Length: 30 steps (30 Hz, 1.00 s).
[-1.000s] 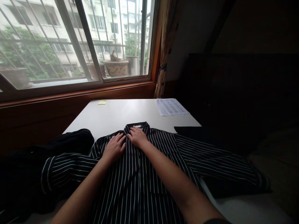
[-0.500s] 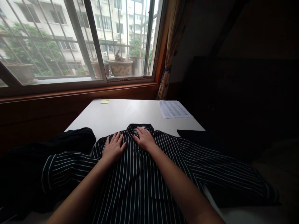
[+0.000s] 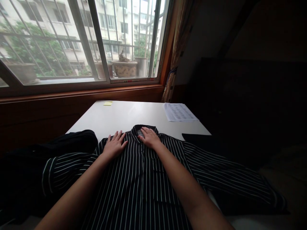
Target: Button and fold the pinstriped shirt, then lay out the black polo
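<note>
A black shirt with white stripes (image 3: 134, 179) lies front up on the white table, collar at the far end and sleeves out to both sides. Flat on its left shoulder area rests my left hand (image 3: 114, 145), fingers spread. My right hand (image 3: 150, 137) lies over the right side of the collar and the neck opening, fingers stretched out and covering part of it. Neither hand grips the cloth.
Dark clothing (image 3: 79, 142) is heaped at the left, and another dark cloth (image 3: 203, 140) lies under the right sleeve. Printed sheets (image 3: 180, 112) and a yellow sticky note (image 3: 107, 103) lie on the white table (image 3: 136, 111). Beyond is a barred window (image 3: 127, 41) with a curtain (image 3: 171, 76).
Both hands have slid slightly away from me along the shirt, the left also a little to the left. The shirt's collar and shoulders have shifted slightly toward the far side.
</note>
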Motion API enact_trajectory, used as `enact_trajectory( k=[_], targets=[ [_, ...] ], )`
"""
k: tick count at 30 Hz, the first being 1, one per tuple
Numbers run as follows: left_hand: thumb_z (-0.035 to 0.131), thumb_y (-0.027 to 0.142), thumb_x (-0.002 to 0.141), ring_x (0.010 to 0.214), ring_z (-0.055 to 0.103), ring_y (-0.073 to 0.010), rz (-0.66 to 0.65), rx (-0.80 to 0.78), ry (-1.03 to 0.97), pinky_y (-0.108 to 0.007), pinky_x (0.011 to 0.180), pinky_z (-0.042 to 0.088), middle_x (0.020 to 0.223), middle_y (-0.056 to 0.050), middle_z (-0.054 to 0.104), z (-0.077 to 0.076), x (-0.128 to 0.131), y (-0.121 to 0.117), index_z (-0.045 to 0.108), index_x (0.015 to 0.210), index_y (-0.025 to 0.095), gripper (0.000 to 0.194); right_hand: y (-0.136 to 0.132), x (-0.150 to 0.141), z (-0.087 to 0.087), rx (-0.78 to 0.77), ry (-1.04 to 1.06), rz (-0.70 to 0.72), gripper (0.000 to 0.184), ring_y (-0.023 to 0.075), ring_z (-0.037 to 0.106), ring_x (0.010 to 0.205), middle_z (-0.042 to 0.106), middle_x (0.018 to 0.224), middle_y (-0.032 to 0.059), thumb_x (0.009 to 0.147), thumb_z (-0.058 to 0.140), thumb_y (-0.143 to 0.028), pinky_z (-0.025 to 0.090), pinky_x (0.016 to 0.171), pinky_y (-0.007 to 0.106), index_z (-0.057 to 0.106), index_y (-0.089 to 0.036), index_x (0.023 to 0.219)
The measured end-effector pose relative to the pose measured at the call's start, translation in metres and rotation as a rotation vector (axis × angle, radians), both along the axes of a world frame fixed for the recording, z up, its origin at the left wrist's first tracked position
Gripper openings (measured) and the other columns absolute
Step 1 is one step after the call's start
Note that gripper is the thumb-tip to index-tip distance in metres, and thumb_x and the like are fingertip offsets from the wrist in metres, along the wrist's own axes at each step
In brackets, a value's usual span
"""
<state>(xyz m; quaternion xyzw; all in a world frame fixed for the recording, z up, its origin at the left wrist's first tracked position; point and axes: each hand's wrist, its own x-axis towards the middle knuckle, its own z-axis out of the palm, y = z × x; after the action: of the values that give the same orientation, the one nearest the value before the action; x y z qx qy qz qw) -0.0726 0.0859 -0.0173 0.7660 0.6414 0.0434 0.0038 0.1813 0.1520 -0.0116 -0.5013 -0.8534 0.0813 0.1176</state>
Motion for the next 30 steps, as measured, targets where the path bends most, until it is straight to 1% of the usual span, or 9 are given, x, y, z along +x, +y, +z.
enact_trajectory(
  k=[6,10,12,14,17,19,22,25,30],
  targets=[
    [0.030,0.049,0.102,0.153,0.012,-0.0222,-0.093,-0.036,0.018,-0.047,0.123,0.014,0.164,0.000,0.017,0.008,-0.037,0.002,0.026,0.156,0.029,0.058,0.005,0.004,-0.003,-0.007,-0.008,0.026,0.069,0.0181,0.022,0.150,0.029,0.163,0.0044,0.101,0.023,-0.060,0.010,0.123,0.037,0.035,-0.018,0.154],
    [0.032,0.044,0.102,0.152,0.016,-0.0226,-0.105,-0.033,0.025,-0.046,0.122,0.019,0.164,0.001,0.019,0.012,-0.046,0.003,0.027,0.156,0.030,0.056,0.006,0.004,-0.004,-0.005,-0.003,0.032,0.068,0.0186,0.023,0.150,0.030,0.162,0.0055,0.101,0.023,-0.060,0.012,0.123,0.037,0.036,-0.018,0.153],
    [0.033,0.040,0.102,0.152,0.017,-0.0282,-0.080,-0.008,0.027,-0.051,0.120,0.021,0.164,-0.003,0.018,0.017,-0.040,0.002,0.031,0.155,0.027,0.055,0.006,0.005,-0.005,0.002,0.004,0.035,0.067,0.0188,0.024,0.150,0.031,0.161,0.0055,0.102,0.024,-0.059,0.013,0.123,0.038,0.037,-0.018,0.153],
    [0.035,0.033,0.100,0.152,0.013,-0.0326,-0.059,0.036,0.028,-0.056,0.120,0.017,0.165,-0.006,0.015,0.022,-0.027,-0.002,0.034,0.154,0.023,0.055,0.006,0.005,-0.005,0.016,0.015,0.036,0.065,0.0192,0.025,0.150,0.032,0.161,0.0055,0.102,0.024,-0.058,0.014,0.123,0.038,0.038,-0.019,0.153],
    [0.038,0.028,0.097,0.153,0.009,-0.0291,-0.079,0.091,0.022,-0.052,0.123,0.010,0.165,-0.006,0.015,0.024,0.006,-0.011,0.037,0.153,0.020,0.056,0.007,0.005,-0.007,0.047,0.040,0.040,0.063,0.0199,0.027,0.149,0.035,0.160,0.0064,0.102,0.027,-0.056,0.016,0.123,0.040,0.041,-0.018,0.151],
    [0.038,0.033,0.098,0.152,0.018,-0.0251,-0.106,0.086,0.011,-0.044,0.123,0.016,0.163,-0.004,0.025,0.019,0.030,-0.015,0.042,0.150,0.021,0.053,0.007,0.005,-0.008,0.074,0.059,0.043,0.061,0.0204,0.030,0.147,0.038,0.158,0.0073,0.103,0.029,-0.054,0.019,0.122,0.040,0.045,-0.017,0.149],
    [0.036,0.044,0.100,0.150,0.026,-0.0265,-0.078,0.073,-0.010,-0.045,0.121,0.022,0.160,-0.007,0.034,0.006,0.054,-0.016,0.043,0.149,0.018,0.056,0.007,0.006,-0.009,0.124,0.091,0.042,0.056,0.0215,0.037,0.144,0.045,0.154,0.0088,0.103,0.032,-0.049,0.024,0.121,0.040,0.051,-0.016,0.144],
    [0.030,0.049,0.101,0.152,0.019,-0.0272,-0.008,0.080,-0.030,-0.050,0.122,0.016,0.162,-0.008,0.026,-0.002,0.055,-0.007,0.035,0.154,0.018,0.062,0.004,0.005,-0.007,0.187,0.134,0.022,0.050,0.0228,0.043,0.139,0.052,0.148,0.0109,0.103,0.035,-0.042,0.029,0.119,0.040,0.055,-0.014,0.140],
    [0.028,0.053,0.100,0.152,0.016,-0.0260,0.041,0.048,-0.043,-0.051,0.122,0.014,0.164,-0.004,0.022,-0.001,0.035,0.015,0.029,0.156,0.021,0.064,-0.012,0.012,0.004,0.303,0.214,-0.030,0.042,0.0228,0.047,0.134,0.057,0.141,0.0118,0.102,0.037,-0.030,0.031,0.119,0.040,0.059,-0.014,0.134]
  ],
)
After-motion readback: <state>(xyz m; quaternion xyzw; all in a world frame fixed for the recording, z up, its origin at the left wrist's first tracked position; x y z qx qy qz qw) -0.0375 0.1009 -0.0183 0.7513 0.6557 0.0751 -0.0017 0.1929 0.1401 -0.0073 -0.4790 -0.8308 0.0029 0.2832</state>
